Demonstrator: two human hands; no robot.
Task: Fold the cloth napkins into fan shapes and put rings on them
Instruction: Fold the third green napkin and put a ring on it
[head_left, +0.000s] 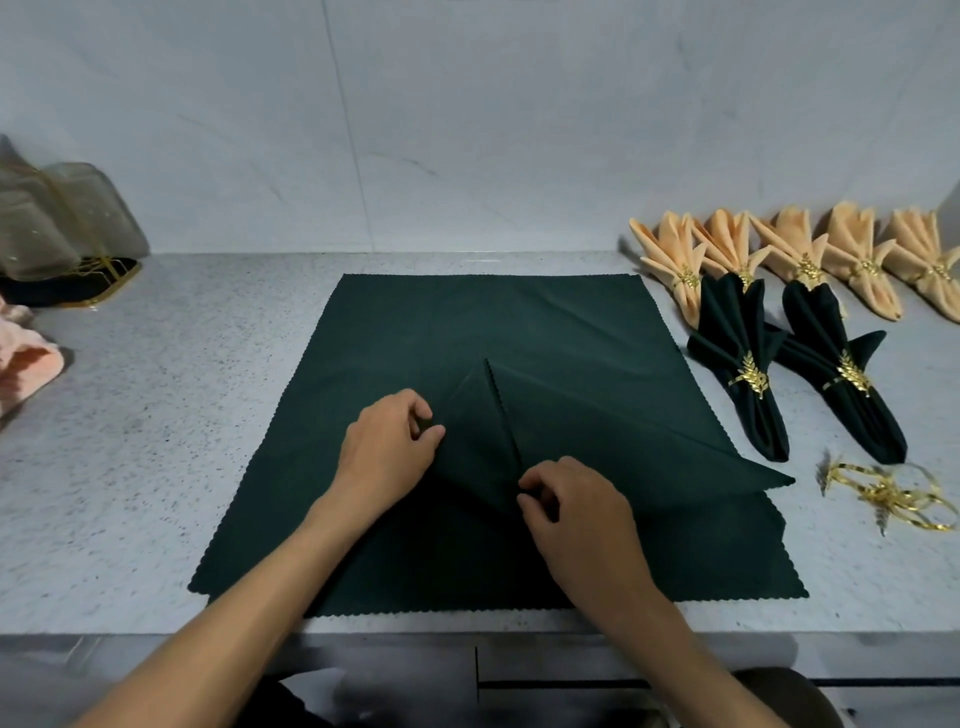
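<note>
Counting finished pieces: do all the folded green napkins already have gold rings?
Yes, both folded green napkins at the right wear gold leaf rings.

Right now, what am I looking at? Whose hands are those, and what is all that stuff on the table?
The camera sits on a person's head, looking down at their own two hands. The left hand and the right hand each pinch a fold of a big dark green napkin spread on the grey counter. To the right lie finished fans: two green ones and a row of peach ones, each with a gold ring. Spare gold rings wait nearby. At the far left sit a pink cloth and a see-through bag.
</note>
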